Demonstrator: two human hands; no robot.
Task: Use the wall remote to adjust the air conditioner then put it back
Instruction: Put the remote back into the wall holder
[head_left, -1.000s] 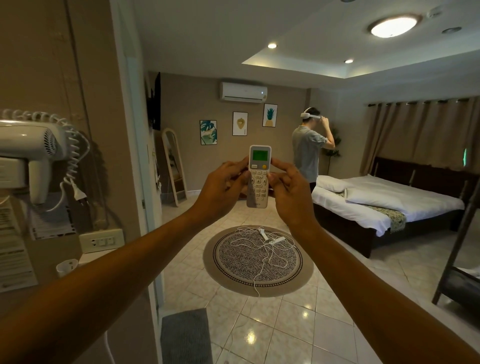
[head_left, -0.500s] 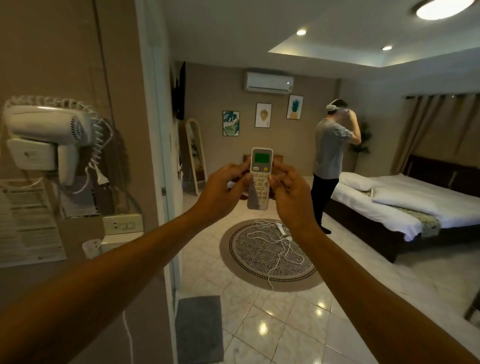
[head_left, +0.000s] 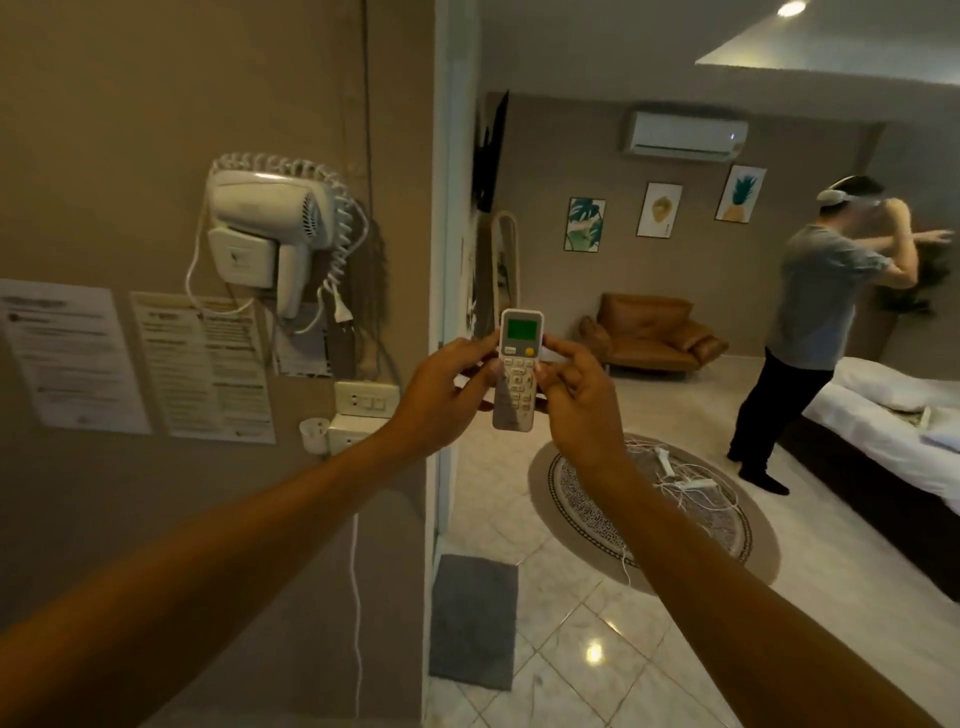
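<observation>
Both arms reach forward; the left hand (head_left: 441, 395) and right hand (head_left: 576, 400) grip the upright air-conditioner remote (head_left: 517, 369) between them, just past the wall corner (head_left: 436, 260). Beyond lie open tiled floor (head_left: 571, 649), a round rug (head_left: 649, 509), and the wall-mounted air conditioner (head_left: 685, 136).

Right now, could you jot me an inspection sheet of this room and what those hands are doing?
Surface: glossy tiled floor, grey mat, round rug.
Job's things: remote upright, green screen lit; air conditioner high on far wall.
Clutter: notices, hair dryer on near wall.
Grippers: left hand and right hand both grip the remote.
Cables: white cords tangled on rug.
Surroundings: bed, brown armchair, another person.
</observation>
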